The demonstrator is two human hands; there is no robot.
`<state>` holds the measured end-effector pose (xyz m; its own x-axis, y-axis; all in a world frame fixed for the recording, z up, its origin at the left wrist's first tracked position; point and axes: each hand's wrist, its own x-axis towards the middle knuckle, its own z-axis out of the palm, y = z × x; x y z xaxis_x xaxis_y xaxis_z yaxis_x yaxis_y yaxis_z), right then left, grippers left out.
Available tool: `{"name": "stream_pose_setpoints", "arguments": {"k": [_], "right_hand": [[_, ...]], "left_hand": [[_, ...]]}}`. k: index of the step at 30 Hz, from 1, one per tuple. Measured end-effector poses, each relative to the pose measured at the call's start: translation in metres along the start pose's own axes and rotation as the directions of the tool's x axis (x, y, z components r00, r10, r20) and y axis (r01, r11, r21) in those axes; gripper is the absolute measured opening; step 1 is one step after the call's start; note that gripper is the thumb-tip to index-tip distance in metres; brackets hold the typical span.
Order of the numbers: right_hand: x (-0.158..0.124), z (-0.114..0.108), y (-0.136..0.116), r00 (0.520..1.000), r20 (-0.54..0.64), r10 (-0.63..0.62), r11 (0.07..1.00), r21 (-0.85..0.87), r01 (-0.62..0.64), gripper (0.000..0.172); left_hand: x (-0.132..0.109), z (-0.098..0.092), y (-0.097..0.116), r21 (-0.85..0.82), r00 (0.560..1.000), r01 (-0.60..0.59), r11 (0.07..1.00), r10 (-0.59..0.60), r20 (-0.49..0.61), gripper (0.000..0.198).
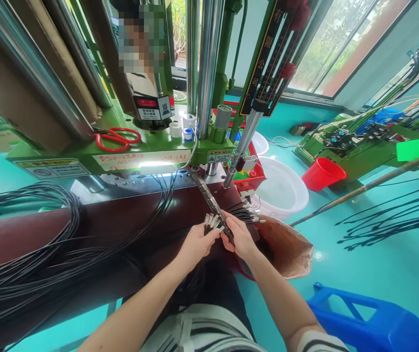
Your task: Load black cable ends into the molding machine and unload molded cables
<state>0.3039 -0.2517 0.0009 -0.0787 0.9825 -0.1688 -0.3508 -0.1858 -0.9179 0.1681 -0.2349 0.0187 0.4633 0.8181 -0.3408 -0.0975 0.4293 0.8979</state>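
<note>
My left hand (194, 245) is closed around a bunch of black cables with bare metal connectors (212, 221) sticking up past the fingers. Beside it, my right hand (241, 236) grips the near end of a long, narrow metal mould bar (209, 196). The bar slants away from me toward the lit opening of a green press (62, 159). Some left fingertips meet the bar near my right hand. Just beyond my right hand lie more black cables with metal plugs (248, 213). Whether a connector sits in the bar under my fingers is hidden.
Coiled black cables (58, 195) cover the left of the dark red bench (114, 220). Red-handled scissors (117, 140) rest on the press. To the right are a paper-lined bin (293, 249), white tub (286, 188), red bucket (323, 174) and blue stool (385, 318). Another person stands behind the press.
</note>
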Motion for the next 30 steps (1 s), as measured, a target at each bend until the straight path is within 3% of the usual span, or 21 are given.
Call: {"name": "stream_pose_setpoints", "arguments": {"k": [9,14,17,20,24,27,30], "right_hand": [[-0.002,-0.001,0.0,1.0,0.014,-0.018,0.998,-0.055,0.018,0.052],[-0.006,0.008,-0.003,0.997,-0.037,-0.067,0.966,-0.253,0.055,0.052],[-0.006,0.012,-0.004,0.995,-0.043,-0.089,0.945,-0.32,0.071,0.052],[-0.005,0.01,-0.003,0.997,-0.049,-0.057,0.974,-0.22,0.045,0.05],[-0.003,0.004,0.0,0.994,-0.105,-0.01,0.998,-0.06,0.004,0.055],[-0.003,0.002,0.001,0.995,-0.102,-0.003,0.999,-0.05,-0.002,0.056],[-0.004,0.003,0.0,0.998,-0.063,0.001,0.997,-0.077,-0.006,0.053]], "left_hand": [[0.0,-0.001,0.001,0.024,1.0,0.015,1.0,-0.015,-0.012,0.032],[-0.001,-0.002,0.003,0.039,1.0,0.015,0.999,-0.014,-0.026,0.032],[-0.001,-0.005,0.004,0.098,0.997,-0.044,0.994,0.05,-0.056,0.032],[-0.002,-0.011,0.005,0.114,0.972,-0.159,0.981,0.176,-0.158,0.03],[-0.001,-0.013,0.002,-0.085,0.939,-0.238,0.968,0.206,-0.276,0.03],[0.0,-0.008,-0.001,-0.147,0.961,-0.171,0.974,0.132,-0.244,0.026],[0.003,-0.003,-0.004,-0.012,0.969,-0.113,0.994,0.107,-0.223,0.025]]}}
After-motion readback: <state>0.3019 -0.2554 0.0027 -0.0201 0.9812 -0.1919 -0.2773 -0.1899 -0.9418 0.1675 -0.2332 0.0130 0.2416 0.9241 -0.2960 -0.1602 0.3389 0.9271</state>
